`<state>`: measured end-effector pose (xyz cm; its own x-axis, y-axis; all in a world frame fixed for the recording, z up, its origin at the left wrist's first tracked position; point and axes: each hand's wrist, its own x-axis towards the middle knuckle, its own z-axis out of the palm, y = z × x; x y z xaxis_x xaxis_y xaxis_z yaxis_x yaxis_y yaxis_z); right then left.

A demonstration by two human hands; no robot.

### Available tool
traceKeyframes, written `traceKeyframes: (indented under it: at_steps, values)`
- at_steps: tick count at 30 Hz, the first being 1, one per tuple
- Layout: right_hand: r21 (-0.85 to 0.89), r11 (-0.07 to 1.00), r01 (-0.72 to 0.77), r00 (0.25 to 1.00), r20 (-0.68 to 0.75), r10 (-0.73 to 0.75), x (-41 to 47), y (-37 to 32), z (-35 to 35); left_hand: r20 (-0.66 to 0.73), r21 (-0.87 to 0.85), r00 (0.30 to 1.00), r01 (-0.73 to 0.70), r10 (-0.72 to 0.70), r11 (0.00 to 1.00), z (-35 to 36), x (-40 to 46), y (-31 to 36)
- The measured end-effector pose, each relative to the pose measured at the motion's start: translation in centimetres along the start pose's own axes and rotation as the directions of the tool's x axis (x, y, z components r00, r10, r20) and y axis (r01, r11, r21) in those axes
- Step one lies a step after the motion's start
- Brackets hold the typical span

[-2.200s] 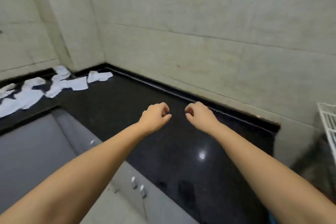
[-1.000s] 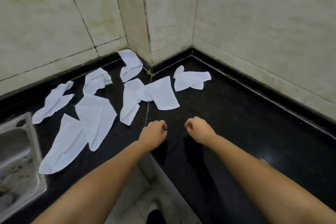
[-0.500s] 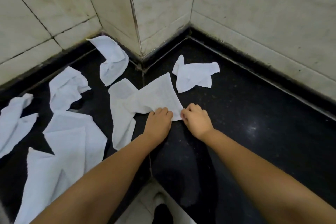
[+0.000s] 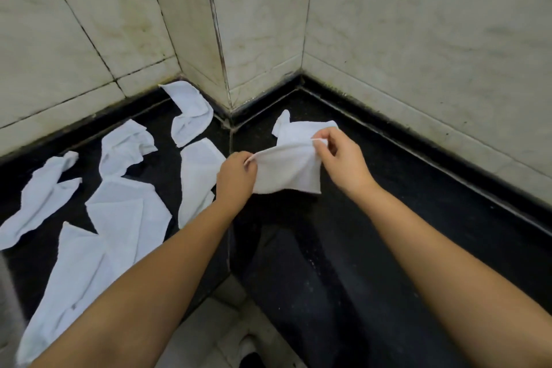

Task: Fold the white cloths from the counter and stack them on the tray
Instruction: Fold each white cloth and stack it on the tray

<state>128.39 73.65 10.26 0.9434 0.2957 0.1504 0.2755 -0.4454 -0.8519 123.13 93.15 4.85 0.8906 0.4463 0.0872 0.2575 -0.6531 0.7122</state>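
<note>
A small white cloth (image 4: 286, 170) hangs lifted above the black counter (image 4: 403, 203), stretched between both hands. My left hand (image 4: 236, 178) pinches its left top corner and my right hand (image 4: 340, 158) pinches its right top corner. Behind it another crumpled white cloth (image 4: 294, 131) lies near the corner. Several more white cloths lie spread on the counter to the left, among them one long cloth (image 4: 197, 176) beside my left hand and a large cloth (image 4: 128, 215) nearer the front. No tray is in view.
Tiled walls (image 4: 254, 24) close the counter's inner corner. The counter's front edge runs under my forearms, with pale floor (image 4: 221, 326) below. A metal sink edge (image 4: 6, 293) shows at the far left.
The view swung left to the cloths and drew closer. Both hands, resting at a cloth's near edge half a second ago, have pinched its corners and lifted it off the counter.
</note>
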Motion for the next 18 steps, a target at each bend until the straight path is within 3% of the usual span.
traceKeyframes:
  at_steps: [5, 9, 13, 18]
  values:
    - [0.106, 0.994, -0.032, 0.990, -0.133, 0.046, 1.1, -0.3, -5.6, 0.103, -0.206, 0.992, -0.056, 0.079, 0.977, -3.4, 0.2, 2.8]
    - [0.264, 0.959, -0.104, 0.978, -0.150, 0.147, -0.5, -0.1, -8.7, 0.188, -0.479, 0.982, 0.073, 0.021, 0.874, -4.3, -0.4, 5.0]
    - [0.425, 0.876, -0.227, 0.969, 0.005, 0.249, -5.4, 0.3, -10.7, 0.384, -0.628, 0.923, 0.260, 0.001, 0.734, -3.4, -4.0, 5.1]
    - [0.319, 0.839, -0.442, 0.897, 0.182, 0.403, -13.7, 6.7, -10.6, 0.526, -0.509, 0.846, 0.396, -0.088, 0.764, -0.1, -12.0, 1.0]
